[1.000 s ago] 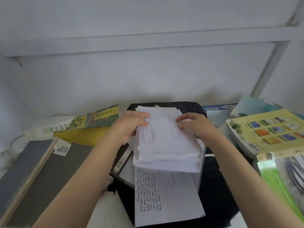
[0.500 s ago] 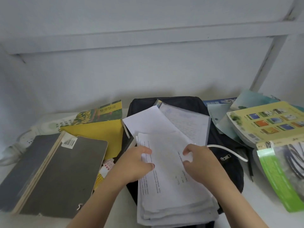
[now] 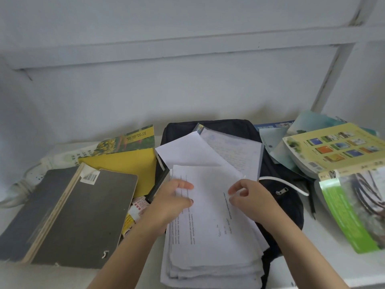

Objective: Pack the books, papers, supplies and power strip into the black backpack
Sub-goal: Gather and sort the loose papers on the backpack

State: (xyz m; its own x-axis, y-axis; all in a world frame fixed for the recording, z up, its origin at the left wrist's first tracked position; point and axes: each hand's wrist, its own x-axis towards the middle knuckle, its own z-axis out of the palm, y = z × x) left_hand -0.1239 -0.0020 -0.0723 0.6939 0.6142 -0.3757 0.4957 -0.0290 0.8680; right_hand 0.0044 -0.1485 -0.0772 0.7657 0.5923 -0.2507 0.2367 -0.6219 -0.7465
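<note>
The black backpack (image 3: 288, 207) lies flat in the middle of the white surface. A thick stack of white papers (image 3: 210, 238) lies on its near half. My left hand (image 3: 171, 202) holds the stack's left edge, thumb on the top sheet. My right hand (image 3: 251, 198) has curled fingers and pinches the top sheet near its right edge. Behind the stack lie a blank sheet (image 3: 187, 151) and a handwritten sheet (image 3: 235, 155). A white power strip (image 3: 25, 184) lies at the far left, partly hidden by books.
Two grey notebooks (image 3: 79, 217) and a yellow book (image 3: 125, 161) lie to the left. Small supply packets (image 3: 136, 211) peek out beside them. A white cable (image 3: 287, 182) crosses the backpack. Books (image 3: 333, 151) and a green packaged item (image 3: 358, 211) crowd the right. A wall stands close behind.
Both hands brought the paper stack from a raised position over the backpack's far end down and toward me; it now lies flat on the near half.
</note>
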